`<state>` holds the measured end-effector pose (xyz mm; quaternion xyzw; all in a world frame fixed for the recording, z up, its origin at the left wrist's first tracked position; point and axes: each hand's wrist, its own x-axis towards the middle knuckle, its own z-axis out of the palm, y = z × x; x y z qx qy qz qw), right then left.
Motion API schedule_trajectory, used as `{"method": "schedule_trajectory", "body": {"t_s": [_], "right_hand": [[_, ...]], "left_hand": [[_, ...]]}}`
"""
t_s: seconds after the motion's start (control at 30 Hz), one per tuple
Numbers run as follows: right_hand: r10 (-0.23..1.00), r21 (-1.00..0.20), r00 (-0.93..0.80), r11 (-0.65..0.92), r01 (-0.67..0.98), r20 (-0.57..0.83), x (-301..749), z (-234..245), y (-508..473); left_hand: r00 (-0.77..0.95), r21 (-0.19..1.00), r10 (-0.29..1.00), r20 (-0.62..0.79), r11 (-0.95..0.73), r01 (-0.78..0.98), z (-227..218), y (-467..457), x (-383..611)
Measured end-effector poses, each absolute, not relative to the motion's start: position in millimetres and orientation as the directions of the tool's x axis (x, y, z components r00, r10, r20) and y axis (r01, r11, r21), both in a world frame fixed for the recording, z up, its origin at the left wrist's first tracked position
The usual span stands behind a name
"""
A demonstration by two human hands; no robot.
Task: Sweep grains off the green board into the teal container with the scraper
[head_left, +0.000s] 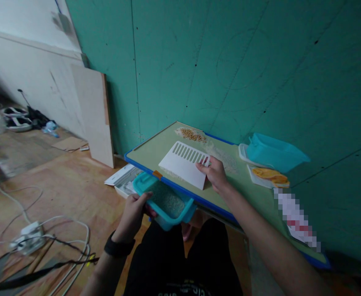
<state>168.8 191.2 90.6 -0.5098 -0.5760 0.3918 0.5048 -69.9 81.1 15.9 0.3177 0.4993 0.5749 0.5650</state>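
Note:
My left hand (137, 205) grips the near-left rim of a turquoise plastic bin (165, 220), held just below the table's front edge. Pale granules (170, 201), perhaps rice, lie inside it. In my right hand (215, 172) is a white flat scraper (183, 162) with a row of slots along its top, thumb on its face. The scraper stands tilted on the table, close to the front edge, with some pale grains (174, 176) along its lower edge. Behind it, a heap of yellowish beans (193, 135) and a spread of pale grains (220, 156) lie on the tabletop.
The greenish table (149, 150) has a blue edge and touches a green wall. At its right are another turquoise bin (274, 152), a yellow cloth (271, 176) and a blurred-out packet (296, 218). Cables and a power strip (29, 236) lie on the floor at left.

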Motion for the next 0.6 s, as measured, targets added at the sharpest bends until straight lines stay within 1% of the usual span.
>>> {"method": "schedule_trajectory", "body": {"t_s": [0.17,0.37,0.53,0.6], "right_hand": [[0.992,-0.985,-0.026,0.129,0.118,0.127,155.1,90.5,183.1],[0.996,-0.996,-0.015,0.083,0.017,0.083,150.4,87.8,174.2],[0.997,-0.998,-0.048,0.06,0.011,0.059,145.3,94.5,163.0],[0.997,-0.997,-0.016,0.076,0.026,0.076,147.9,99.8,165.8]], "left_hand": [[-0.147,0.929,0.966,-0.214,0.155,-0.336,20.1,83.1,-73.1],[-0.134,0.931,0.97,-0.204,0.15,-0.334,22.0,82.2,-74.4],[-0.138,0.931,0.969,-0.206,0.151,-0.334,20.1,82.4,-75.5],[-0.145,0.932,0.968,-0.206,0.149,-0.331,20.7,81.9,-77.3]]}}
